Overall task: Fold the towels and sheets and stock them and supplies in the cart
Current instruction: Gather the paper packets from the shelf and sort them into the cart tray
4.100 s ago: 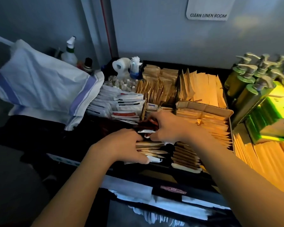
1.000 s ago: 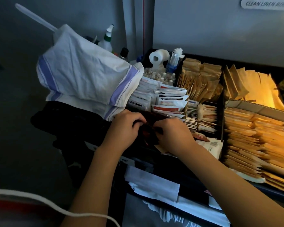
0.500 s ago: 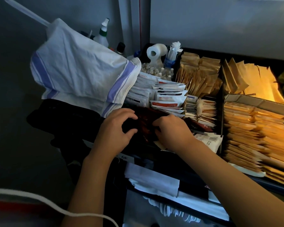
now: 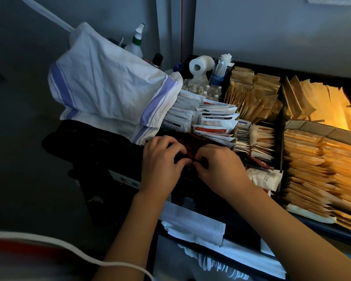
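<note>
On the cart's top tray [image 4: 312, 226], a bunch of dark red sachets [image 4: 192, 141] lies in the front left compartment. My left hand [image 4: 161, 161] and my right hand [image 4: 219, 166] meet over them, fingers curled and pinching the sachets between them. Behind the red sachets stand rows of white sachets [image 4: 213, 118]. A white cloth with purple stripes [image 4: 109, 86] is draped over the cart's left end, just beyond my left hand.
Brown paper packets [image 4: 320, 163] fill the right compartments, with smaller tan packets [image 4: 251, 98] behind. A toilet roll [image 4: 201, 64], small bottles and a spray bottle [image 4: 137, 40] stand at the back by the wall. White linen [image 4: 193, 224] hangs at the cart's front.
My left hand has closed its fingers and moved right against my right hand over the red sachets. The view has barely shifted.
</note>
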`<state>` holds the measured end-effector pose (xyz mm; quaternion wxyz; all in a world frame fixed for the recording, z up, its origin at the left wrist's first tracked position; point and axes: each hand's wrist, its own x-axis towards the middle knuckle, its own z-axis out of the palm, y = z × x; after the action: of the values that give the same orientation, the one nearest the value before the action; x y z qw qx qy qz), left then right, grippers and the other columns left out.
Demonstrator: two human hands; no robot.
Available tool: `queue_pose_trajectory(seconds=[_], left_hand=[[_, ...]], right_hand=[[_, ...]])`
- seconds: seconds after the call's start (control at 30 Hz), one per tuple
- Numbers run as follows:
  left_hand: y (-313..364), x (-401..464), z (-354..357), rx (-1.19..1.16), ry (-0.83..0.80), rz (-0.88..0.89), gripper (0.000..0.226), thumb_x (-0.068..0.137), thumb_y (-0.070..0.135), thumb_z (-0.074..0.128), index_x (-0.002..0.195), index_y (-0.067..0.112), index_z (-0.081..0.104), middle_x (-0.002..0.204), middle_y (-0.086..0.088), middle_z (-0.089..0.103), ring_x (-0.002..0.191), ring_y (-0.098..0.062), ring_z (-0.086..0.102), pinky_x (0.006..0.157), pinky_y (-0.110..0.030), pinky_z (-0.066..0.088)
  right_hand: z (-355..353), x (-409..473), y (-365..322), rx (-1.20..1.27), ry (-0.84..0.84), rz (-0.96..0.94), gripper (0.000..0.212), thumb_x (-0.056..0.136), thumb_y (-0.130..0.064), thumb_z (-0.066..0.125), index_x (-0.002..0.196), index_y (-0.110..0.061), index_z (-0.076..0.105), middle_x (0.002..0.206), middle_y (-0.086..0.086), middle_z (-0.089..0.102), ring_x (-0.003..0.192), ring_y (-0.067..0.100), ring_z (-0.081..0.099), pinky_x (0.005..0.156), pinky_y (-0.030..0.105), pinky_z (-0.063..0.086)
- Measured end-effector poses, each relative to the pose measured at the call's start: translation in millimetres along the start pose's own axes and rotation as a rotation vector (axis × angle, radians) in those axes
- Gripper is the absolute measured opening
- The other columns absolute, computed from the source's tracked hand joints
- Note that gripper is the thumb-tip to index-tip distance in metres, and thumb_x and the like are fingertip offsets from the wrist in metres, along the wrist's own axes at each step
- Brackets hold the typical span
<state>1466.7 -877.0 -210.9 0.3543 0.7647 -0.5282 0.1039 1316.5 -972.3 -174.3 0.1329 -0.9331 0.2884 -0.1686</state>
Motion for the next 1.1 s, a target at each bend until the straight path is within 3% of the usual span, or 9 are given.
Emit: queue_pose_trajectory(seconds=[0.13, 0.3, 0.5, 0.67, 0.77, 0.9, 1.1], left_hand=[[7, 8, 7, 0.049, 0.012, -0.075, 0.030, 0.073, 0.038, 0.090, 0.093, 0.025, 0.072, 0.099, 0.009, 0.065, 0.101, -0.020, 0.053, 0.085, -0.039, 0.044], [-3, 10, 2, -0.001, -0.025, -0.019, 0.036, 0.071, 0.035, 0.092, 0.099, 0.023, 0.074, 0.103, 0.008, 0.063, 0.102, -0.019, 0.052, 0.085, -0.039, 0.045], [-4, 3, -5, -0.089, -0.023, 0.073, 0.038, 0.070, 0.030, 0.093, 0.102, 0.020, 0.076, 0.105, 0.008, 0.062, 0.100, -0.016, 0.055, 0.087, -0.044, 0.050], [1, 1, -7, -0.152, -0.038, 0.108, 0.035, 0.072, 0.034, 0.092, 0.100, 0.020, 0.077, 0.105, 0.009, 0.063, 0.102, -0.015, 0.058, 0.089, -0.044, 0.050], [9, 2, -7, -0.216, -0.043, 0.114, 0.035, 0.073, 0.037, 0.090, 0.101, 0.020, 0.076, 0.106, 0.012, 0.062, 0.104, -0.011, 0.058, 0.091, -0.041, 0.051], [29, 6, -2, -0.292, -0.066, 0.132, 0.033, 0.076, 0.038, 0.087, 0.101, 0.021, 0.076, 0.106, 0.014, 0.062, 0.105, -0.010, 0.058, 0.091, -0.041, 0.051], [65, 21, 16, -0.313, -0.115, 0.222, 0.027, 0.081, 0.032, 0.085, 0.104, 0.022, 0.075, 0.105, 0.013, 0.061, 0.105, -0.010, 0.059, 0.091, -0.042, 0.052]], right_hand=[[-1, 18, 6, -0.086, -0.004, 0.082, 0.008, 0.087, -0.028, 0.070, 0.088, -0.020, 0.070, 0.088, 0.000, 0.068, 0.083, 0.027, 0.064, 0.068, 0.038, 0.054], [-4, 23, 8, -0.055, -0.031, 0.096, 0.015, 0.085, -0.030, 0.076, 0.089, -0.020, 0.066, 0.087, 0.003, 0.067, 0.086, 0.029, 0.063, 0.069, 0.036, 0.052], [-27, 4, 6, 0.054, -0.028, 0.018, 0.031, 0.080, -0.039, 0.084, 0.100, -0.020, 0.072, 0.098, -0.004, 0.069, 0.090, 0.019, 0.062, 0.077, 0.037, 0.053], [-63, -9, 30, 0.058, 0.064, 0.048, 0.024, 0.082, -0.031, 0.085, 0.101, -0.022, 0.074, 0.102, -0.007, 0.069, 0.094, 0.016, 0.065, 0.082, 0.036, 0.055], [-81, -15, 58, -0.027, 0.100, 0.117, 0.033, 0.080, -0.032, 0.086, 0.110, -0.028, 0.072, 0.112, -0.011, 0.068, 0.105, 0.013, 0.062, 0.087, 0.033, 0.052], [-81, -18, 85, -0.119, 0.018, 0.239, 0.046, 0.078, -0.035, 0.088, 0.120, -0.032, 0.070, 0.120, -0.010, 0.067, 0.110, 0.012, 0.059, 0.087, 0.029, 0.049], [-73, -24, 94, -0.136, 0.011, 0.233, 0.024, 0.088, -0.024, 0.076, 0.112, -0.031, 0.078, 0.101, -0.008, 0.075, 0.087, 0.012, 0.064, 0.078, 0.032, 0.056]])
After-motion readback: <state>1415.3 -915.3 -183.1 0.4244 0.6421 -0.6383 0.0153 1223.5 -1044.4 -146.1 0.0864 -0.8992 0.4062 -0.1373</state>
